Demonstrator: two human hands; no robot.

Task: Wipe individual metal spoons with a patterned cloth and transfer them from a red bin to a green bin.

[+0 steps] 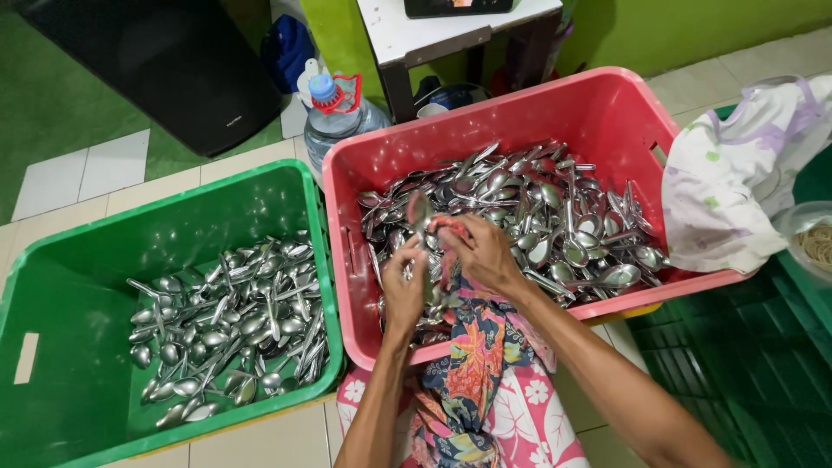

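Over pink crate, both hands half-hiding spoon, cloth

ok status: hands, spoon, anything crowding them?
Left hand and right hand both grip one spoon wrapped in a cloth. Over the red bin, full of spoons. Nothing crowding them.

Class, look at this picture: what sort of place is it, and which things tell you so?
Probably a home or small eatery's washing-up corner on a tiled floor: a red crate and green crate full of metal spoons, hands wiping one spoon with a cloth.
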